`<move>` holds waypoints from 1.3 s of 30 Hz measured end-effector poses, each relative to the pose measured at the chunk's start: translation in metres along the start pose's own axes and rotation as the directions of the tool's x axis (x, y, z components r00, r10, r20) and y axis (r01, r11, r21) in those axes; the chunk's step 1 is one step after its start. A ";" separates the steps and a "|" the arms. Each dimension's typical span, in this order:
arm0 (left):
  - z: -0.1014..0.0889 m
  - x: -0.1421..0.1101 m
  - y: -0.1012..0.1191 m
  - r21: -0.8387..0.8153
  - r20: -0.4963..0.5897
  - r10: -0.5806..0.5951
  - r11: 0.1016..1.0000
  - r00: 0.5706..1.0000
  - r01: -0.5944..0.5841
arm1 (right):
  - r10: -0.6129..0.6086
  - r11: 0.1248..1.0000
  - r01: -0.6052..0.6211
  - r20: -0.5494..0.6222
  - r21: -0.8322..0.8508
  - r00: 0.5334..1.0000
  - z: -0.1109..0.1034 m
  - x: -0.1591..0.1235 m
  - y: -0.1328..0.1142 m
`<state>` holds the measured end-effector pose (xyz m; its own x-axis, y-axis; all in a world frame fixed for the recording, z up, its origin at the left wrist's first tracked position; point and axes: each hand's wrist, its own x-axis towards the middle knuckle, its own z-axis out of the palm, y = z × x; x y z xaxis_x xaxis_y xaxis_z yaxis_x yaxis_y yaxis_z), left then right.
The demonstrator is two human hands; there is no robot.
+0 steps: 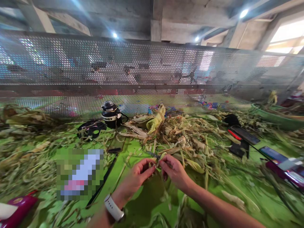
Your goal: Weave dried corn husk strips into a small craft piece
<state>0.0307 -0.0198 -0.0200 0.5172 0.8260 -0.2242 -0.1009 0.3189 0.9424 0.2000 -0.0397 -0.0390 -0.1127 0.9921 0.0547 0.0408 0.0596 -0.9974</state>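
My left hand [142, 173], with a white-banded watch [113, 207] on its wrist, pinches a pale green strip of dried husk [163, 155] between thumb and fingers. Close against it, my right hand [174, 171] has its fingertips closed on the same strip. The strip curls in a small loop, and a loose end hangs below the hands. Just beyond the fingertips lie what look like small scissors [153, 154], partly hidden. A large heap of dried husks [185, 133] spreads behind my hands on the green table [147, 202].
A perforated metal screen [147, 69] stands along the back, with people blurred behind it. A black jar [111, 114] stands back left. Phones [273, 153] lie at right near a green basin [275, 117]. At left are a blurred-out panel [82, 174], a black stick [102, 180] and a magenta object [21, 205].
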 end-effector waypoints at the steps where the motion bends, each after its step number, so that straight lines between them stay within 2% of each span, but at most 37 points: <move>1: 0.000 0.000 -0.001 0.020 -0.003 0.008 1.000 1.000 -0.008 | 0.001 1.000 -0.001 0.005 0.007 1.000 0.000 0.000 0.001; 6: -0.001 0.002 0.000 0.065 -0.013 0.061 0.996 0.998 -0.060 | -0.015 1.000 0.014 0.010 0.004 1.000 0.000 0.000 0.001; 10: -0.005 0.001 0.002 0.065 -0.020 0.042 0.997 0.999 -0.040 | -0.001 1.000 0.001 -0.011 -0.005 1.000 0.000 0.000 -0.002; 15: -0.008 -0.001 0.001 -0.047 -0.050 -0.015 0.999 0.999 0.013 | 0.022 1.000 -0.024 -0.096 -0.016 0.995 -0.004 0.004 -0.007; 23: -0.007 0.003 -0.001 -0.179 -0.063 -0.063 0.983 0.996 0.051 | 0.037 0.999 -0.037 -0.103 0.000 0.994 -0.008 0.007 -0.007; 27: -0.008 0.003 -0.001 -0.210 -0.038 -0.036 0.977 0.999 0.027 | 0.037 0.999 -0.038 -0.100 -0.009 0.994 -0.009 0.006 -0.008; 33: -0.003 0.001 0.002 -0.082 -0.079 0.048 0.995 0.996 -0.055 | 0.040 0.999 -0.043 -0.081 -0.028 0.996 -0.007 0.005 -0.011; 39: -0.002 0.000 0.001 -0.154 -0.073 0.039 0.987 0.997 -0.050 | 0.034 0.998 -0.040 -0.108 -0.054 0.994 -0.009 0.006 -0.012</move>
<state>0.0293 -0.0184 -0.0201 0.4491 0.8697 -0.2048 -0.2558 0.3448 0.9031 0.2074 -0.0332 -0.0259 -0.0030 0.9997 0.0254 0.0992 0.0256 -0.9947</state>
